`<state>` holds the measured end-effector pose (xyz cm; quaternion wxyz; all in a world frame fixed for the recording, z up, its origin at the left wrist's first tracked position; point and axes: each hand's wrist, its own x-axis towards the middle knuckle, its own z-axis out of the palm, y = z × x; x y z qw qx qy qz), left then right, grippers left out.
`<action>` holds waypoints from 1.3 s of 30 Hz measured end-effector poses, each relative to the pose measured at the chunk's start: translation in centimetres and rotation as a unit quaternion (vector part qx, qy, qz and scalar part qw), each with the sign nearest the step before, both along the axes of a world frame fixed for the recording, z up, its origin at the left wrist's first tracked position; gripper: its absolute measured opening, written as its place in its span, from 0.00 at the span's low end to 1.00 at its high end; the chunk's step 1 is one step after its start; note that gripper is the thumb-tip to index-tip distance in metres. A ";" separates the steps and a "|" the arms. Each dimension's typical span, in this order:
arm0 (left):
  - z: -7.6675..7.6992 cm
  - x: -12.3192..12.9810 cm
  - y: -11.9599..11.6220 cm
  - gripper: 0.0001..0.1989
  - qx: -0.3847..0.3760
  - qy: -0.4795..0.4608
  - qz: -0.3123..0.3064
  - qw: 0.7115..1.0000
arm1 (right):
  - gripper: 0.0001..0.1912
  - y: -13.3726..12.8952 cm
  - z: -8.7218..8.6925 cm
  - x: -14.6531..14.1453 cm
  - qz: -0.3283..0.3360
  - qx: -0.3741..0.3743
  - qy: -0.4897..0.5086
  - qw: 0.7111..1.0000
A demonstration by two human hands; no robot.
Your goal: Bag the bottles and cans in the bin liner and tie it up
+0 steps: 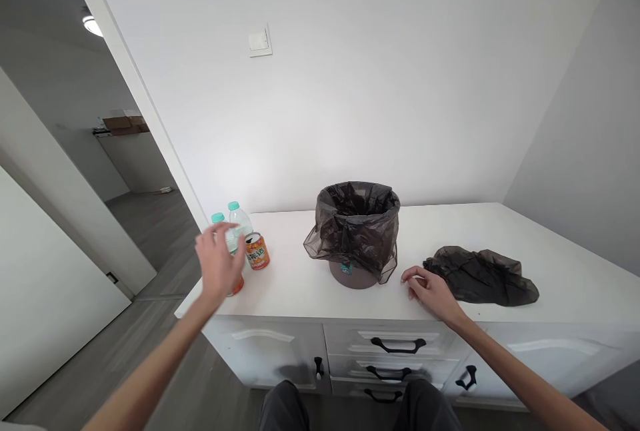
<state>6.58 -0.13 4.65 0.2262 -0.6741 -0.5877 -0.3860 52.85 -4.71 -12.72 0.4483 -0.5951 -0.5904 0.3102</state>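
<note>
Orange-printed can stands upright near the left edge of the white surface, seen in the head view. A second can, mostly hidden by the left hand, is closer to the front left corner. That hand is blurred, its fingers spread and curved; whether it touches the can cannot be told. Two clear plastic bottles with teal caps stand behind, toward the back left corner.

A broad strip of smooth surface separates the orange-printed can from the round, brownish bin, which leaves a narrower strip before the front edge. Thin, sheer black liner drapes over the bin's rim in wrinkled folds, flaring to a point on its left.

Right of the bin, the right hand is low over the surface near the front edge, fingers loosely bent; I cannot tell whether the fingertips meet. Just beside it, a crumpled black bag lies flat, with more surface extending toward the right edge.
</note>
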 end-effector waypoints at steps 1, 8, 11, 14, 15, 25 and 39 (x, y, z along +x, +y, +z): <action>1.7 -1.0 1.1 0.21 0.001 -0.008 0.039 0.999 | 0.12 0.0 0.1 0.0 0.001 0.002 -0.005 1.000; 6.0 -5.6 6.5 0.30 -0.238 0.056 0.152 0.958 | 0.12 -0.3 0.1 0.2 -0.009 -0.006 0.009 1.000; 6.2 -5.7 6.2 0.32 -0.268 0.056 0.167 0.947 | 0.12 -0.3 0.4 0.0 -0.013 0.003 0.015 1.000; 8.4 -4.8 4.8 0.30 -0.257 0.090 0.194 0.942 | 0.12 -0.4 0.8 -0.2 -0.018 0.010 0.021 1.000; 9.7 -4.3 4.1 0.29 -0.243 0.124 0.200 0.941 | 0.12 -0.4 0.9 -0.3 -0.019 0.010 0.021 1.000; 23.0 7.4 -4.3 0.24 0.081 0.089 -0.020 0.992 | 0.12 -0.1 1.0 -0.7 -0.023 0.011 0.018 1.000; 14.6 19.7 4.7 0.19 -0.269 0.129 -0.307 0.904 | 0.11 0.6 1.3 -0.6 -0.029 0.014 0.040 0.999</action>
